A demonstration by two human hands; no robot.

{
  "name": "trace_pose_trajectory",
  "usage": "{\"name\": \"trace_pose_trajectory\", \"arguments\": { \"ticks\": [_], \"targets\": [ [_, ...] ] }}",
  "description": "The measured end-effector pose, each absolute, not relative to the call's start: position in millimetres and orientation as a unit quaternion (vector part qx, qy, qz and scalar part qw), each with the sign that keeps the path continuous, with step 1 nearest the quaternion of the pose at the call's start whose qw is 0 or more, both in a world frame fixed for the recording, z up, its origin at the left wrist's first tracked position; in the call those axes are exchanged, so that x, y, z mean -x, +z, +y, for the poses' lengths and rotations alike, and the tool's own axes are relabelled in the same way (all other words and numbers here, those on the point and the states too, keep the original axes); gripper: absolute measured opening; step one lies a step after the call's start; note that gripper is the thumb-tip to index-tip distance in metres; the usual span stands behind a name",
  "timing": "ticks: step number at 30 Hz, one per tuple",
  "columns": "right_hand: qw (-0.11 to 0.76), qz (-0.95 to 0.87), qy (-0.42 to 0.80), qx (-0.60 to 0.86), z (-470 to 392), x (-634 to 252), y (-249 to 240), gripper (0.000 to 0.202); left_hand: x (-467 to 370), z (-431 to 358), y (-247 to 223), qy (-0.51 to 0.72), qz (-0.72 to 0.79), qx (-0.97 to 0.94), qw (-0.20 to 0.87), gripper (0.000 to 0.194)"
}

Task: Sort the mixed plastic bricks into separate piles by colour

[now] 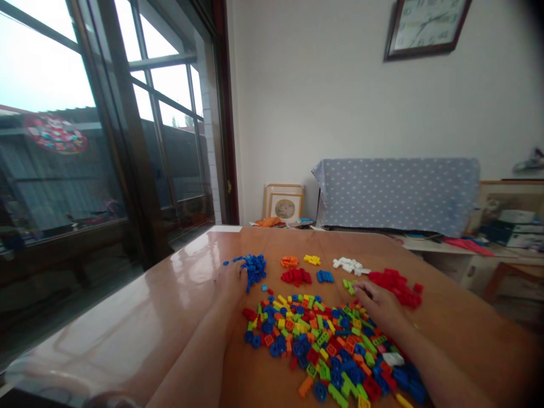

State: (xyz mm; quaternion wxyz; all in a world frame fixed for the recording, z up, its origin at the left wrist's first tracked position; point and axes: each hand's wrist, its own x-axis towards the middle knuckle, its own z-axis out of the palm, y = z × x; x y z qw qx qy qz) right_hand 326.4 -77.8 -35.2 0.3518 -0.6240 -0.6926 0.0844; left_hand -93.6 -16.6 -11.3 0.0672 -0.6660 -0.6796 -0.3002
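Observation:
A large mixed pile of coloured plastic bricks (314, 334) lies on the brown table (178, 294). My left hand (233, 279) rests at the left side of a blue brick pile (255, 267); its fingers are too blurred to read. At the right, my right hand (374, 297) has its fingers drawn together beside a few light green bricks (349, 285), above the mixed pile's far edge. Whatever those fingers hold, if anything, is too small to name. A red pile (395, 286) sits just beyond this hand.
Small groups of orange (289, 261), yellow (312, 259), white (349, 265), dark red (296, 276) and blue bricks (325, 276) stand behind the mixed pile. Farther back are a cloth-covered object (395, 192) and framed pictures (284, 205). Glass doors line the left.

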Motion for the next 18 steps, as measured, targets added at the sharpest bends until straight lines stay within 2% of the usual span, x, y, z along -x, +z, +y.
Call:
{"name": "trace_pose_trajectory", "arguments": {
  "ticks": [4, 11, 14, 18],
  "targets": [
    [0.328, -0.716, 0.068, 0.613, -80.3, -317.5, -24.6, 0.037, 74.1, -20.5, -13.6, -0.320, -0.582, 0.746, 0.053, 0.031],
    [0.154, -0.810, 0.083, 0.559, -94.8, -286.7, 4.0, 0.032, 49.4, -35.5, -10.2, -0.321, -0.476, 0.819, 0.002, 0.026],
    [0.100, -0.819, 0.069, 0.560, -96.4, -273.2, 10.2, 0.023, 39.4, -44.1, -7.6, -0.312, -0.451, 0.836, -0.009, 0.024],
    [0.082, -0.802, 0.063, 0.588, -89.9, -262.4, 13.9, 0.011, 30.9, -52.8, -5.2, -0.303, -0.436, 0.847, -0.021, 0.024]
  ]
}}
